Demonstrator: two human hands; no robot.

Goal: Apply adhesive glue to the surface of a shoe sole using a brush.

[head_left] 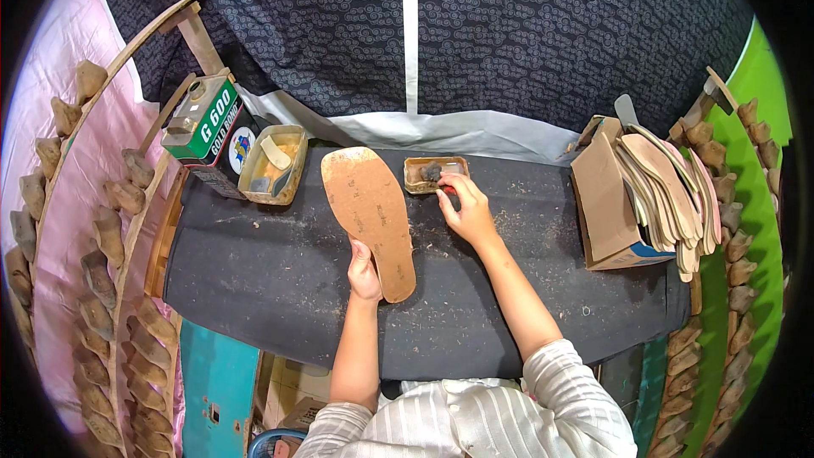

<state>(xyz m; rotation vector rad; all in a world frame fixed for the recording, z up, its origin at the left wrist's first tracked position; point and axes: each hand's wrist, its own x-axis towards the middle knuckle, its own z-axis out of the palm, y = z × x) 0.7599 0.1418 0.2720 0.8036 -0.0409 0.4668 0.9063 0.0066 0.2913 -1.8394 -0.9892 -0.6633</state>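
My left hand (363, 273) is closed around the lower edge of a brown shoe insole (370, 212), its thumb on the face and the insole raised above the black-covered table. The insole's upper end looks shiny, and dark marks dot its middle. My right hand (468, 210) pinches a small brush (432, 172) with a dark tuft and a bit of red handle between the fingers. That tuft is at a shallow rectangular tray (413, 187) just beyond the insole's right side. My fingers hide most of the brush handle.
At the left stand a green and black metal can (197, 127) and a yellowish tub (288, 187) with scrapers inside. A cardboard box (604, 212) full of insoles (666, 191) stands at the right. Racks of shoe lasts (108, 233) flank both sides. Scraps dot the tabletop (500, 314).
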